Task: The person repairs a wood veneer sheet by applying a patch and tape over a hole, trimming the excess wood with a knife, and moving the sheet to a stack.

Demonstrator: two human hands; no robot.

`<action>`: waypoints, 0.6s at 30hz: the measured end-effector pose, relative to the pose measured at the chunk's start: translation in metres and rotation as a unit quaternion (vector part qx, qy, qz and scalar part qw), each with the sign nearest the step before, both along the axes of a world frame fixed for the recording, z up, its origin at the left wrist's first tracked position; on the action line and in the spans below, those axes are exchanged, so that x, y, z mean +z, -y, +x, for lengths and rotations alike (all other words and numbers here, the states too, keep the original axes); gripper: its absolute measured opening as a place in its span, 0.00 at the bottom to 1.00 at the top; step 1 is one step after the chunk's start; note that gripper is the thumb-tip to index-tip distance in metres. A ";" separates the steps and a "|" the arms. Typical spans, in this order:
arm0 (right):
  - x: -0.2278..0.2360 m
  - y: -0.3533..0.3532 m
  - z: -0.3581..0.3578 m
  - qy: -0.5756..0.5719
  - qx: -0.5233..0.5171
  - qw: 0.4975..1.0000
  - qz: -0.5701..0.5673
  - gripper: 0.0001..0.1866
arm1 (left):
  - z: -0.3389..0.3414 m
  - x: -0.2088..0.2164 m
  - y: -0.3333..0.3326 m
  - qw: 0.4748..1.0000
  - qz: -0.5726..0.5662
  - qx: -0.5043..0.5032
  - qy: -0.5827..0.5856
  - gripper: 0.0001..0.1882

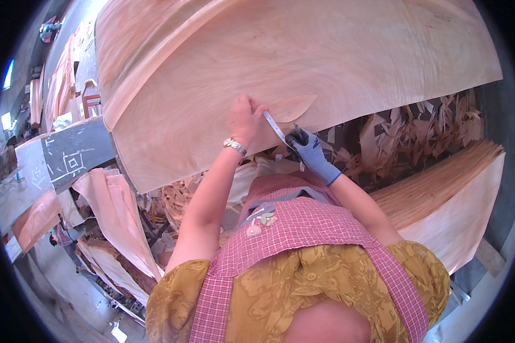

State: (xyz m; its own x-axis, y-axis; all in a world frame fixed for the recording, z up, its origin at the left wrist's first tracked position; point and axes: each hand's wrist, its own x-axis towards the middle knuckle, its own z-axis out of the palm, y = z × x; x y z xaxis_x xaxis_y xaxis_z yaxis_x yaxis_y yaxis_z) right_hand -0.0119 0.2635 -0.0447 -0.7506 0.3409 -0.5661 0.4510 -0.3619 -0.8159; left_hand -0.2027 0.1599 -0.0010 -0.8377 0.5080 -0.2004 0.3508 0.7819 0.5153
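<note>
A narrow white strip (276, 127), tape-like, runs at a slant between my two hands over the near part of a large pale wood veneer sheet (349, 63). My left hand (247, 121), bare and with a metal watch at the wrist, is closed, pinching the strip's far end. My right hand (308, 150), in a blue-grey glove with black fingers, is closed around the strip's near end by the sheet's edge. Whether the glove holds anything more is hidden. Just right of the strip, a pointed veneer flap (297, 108) lies on the sheet.
Torn veneer scraps (383, 137) heap below the sheet's near edge. To the right stands a stack of veneer (435, 183). Leftward are a grey board with chalk marks (80, 160) and hanging veneer sheets (117, 206). A person (63, 235) is far off at left.
</note>
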 end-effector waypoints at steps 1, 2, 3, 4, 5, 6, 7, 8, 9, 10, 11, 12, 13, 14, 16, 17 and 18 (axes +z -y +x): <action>-0.005 0.000 0.000 -0.010 0.001 1.000 0.001 0.10 | 0.000 -0.004 0.005 0.999 0.037 -0.010 -0.021 0.10; -0.011 0.000 0.001 -0.021 0.003 1.000 0.001 0.10 | 0.001 -0.012 0.017 0.996 0.072 -0.019 -0.042 0.11; -0.014 -0.001 0.000 -0.030 0.005 1.000 0.004 0.10 | 0.004 -0.015 0.024 0.992 0.110 -0.029 -0.062 0.13; -0.016 -0.002 0.001 -0.028 0.013 0.999 0.014 0.10 | 0.013 -0.016 0.032 0.980 0.096 -0.127 -0.119 0.17; -0.016 -0.003 0.001 -0.025 0.021 0.999 0.024 0.10 | 0.025 -0.012 0.042 0.955 0.081 -0.225 -0.175 0.22; -0.013 -0.003 0.002 -0.022 0.031 0.999 0.034 0.10 | 0.036 -0.008 0.049 0.918 0.066 -0.317 -0.227 0.26; -0.011 -0.005 0.002 -0.013 0.039 0.999 0.004 0.10 | 0.042 -0.006 0.051 0.923 0.037 -0.316 -0.216 0.29; 0.000 -0.009 0.001 -0.004 0.049 0.998 -0.026 0.10 | 0.048 -0.004 0.052 0.928 0.009 -0.312 -0.204 0.32; 0.010 -0.013 0.000 0.006 0.059 0.997 -0.054 0.09 | 0.052 -0.003 0.051 0.931 -0.017 -0.309 -0.192 0.36; 0.014 -0.019 -0.002 -0.001 0.123 0.987 0.105 0.09 | 0.054 -0.004 0.052 0.931 -0.019 -0.308 -0.195 0.35; 0.018 -0.027 -0.008 -0.009 0.185 0.947 0.262 0.09 | 0.053 -0.007 0.053 0.930 -0.020 -0.307 -0.200 0.35; 0.023 -0.033 -0.011 -0.016 0.241 0.879 0.411 0.08 | 0.054 -0.009 0.054 0.930 -0.021 -0.306 -0.205 0.35; 0.030 -0.039 -0.010 0.000 0.250 0.865 0.435 0.08 | 0.055 -0.010 0.056 0.929 -0.027 -0.308 -0.205 0.35; 0.040 -0.046 -0.012 0.015 0.257 0.849 0.460 0.08 | 0.054 -0.010 0.055 0.927 -0.032 -0.310 -0.208 0.36; 0.043 -0.060 -0.011 0.004 0.194 0.885 0.423 0.08 | 0.053 -0.009 0.048 0.935 -0.037 -0.304 -0.176 0.36; 0.038 -0.071 -0.006 -0.021 0.120 0.926 0.357 0.07 | 0.051 0.002 0.039 0.943 -0.037 -0.298 -0.142 0.35; 0.031 -0.079 -0.002 -0.047 0.045 0.957 0.284 0.07 | 0.050 0.009 0.034 0.950 -0.039 -0.291 -0.106 0.34</action>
State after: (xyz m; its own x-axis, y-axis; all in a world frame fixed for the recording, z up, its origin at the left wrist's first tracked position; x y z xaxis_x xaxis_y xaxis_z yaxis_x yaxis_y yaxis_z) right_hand -0.0136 0.3429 -0.0138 -0.8301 0.5048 -0.2369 0.3737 0.1881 -0.9083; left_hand -0.1524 0.1260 0.0080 -0.4462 0.8877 -0.1136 0.8247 0.4571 0.3330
